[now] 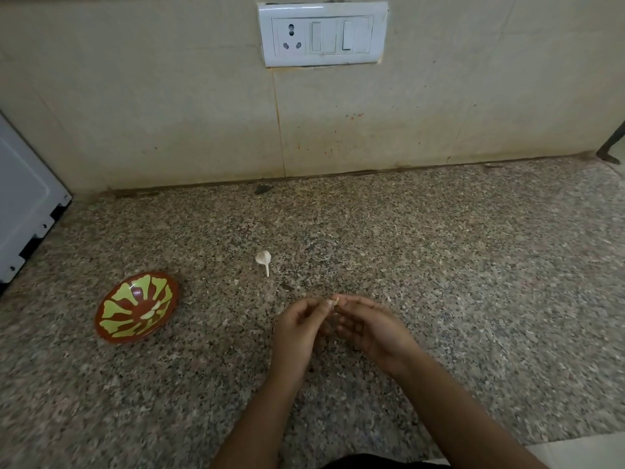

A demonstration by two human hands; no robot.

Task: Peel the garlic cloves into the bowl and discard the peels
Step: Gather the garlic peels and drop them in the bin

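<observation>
Centrally, toward the near edge of the granite countertop, both hands meet fingertip to fingertip over the stone. Left hand and right hand pinch one small garlic clove between them, fingers curled narrow, palms turned inward; only a pale sliver of the clove shows, so how much skin remains cannot be told. Judgement: one hand steadies the clove while the other works the peel loose, held low so scraps fall on the counter, not in the bowl. Just beyond the hands, toward the middle of the countertop, lies the garlic bulb remnant, white, with its stem pointing back at the person, apart from everything else and within easy reach for the next clove. Well off to the left, nearer the left edge, sits the brown bowl with green pattern, tilted in view; a couple of pale peeled cloves rest inside. Behind, a switch-and-socket plate on the tiled wall; a white appliance at the far left.
</observation>
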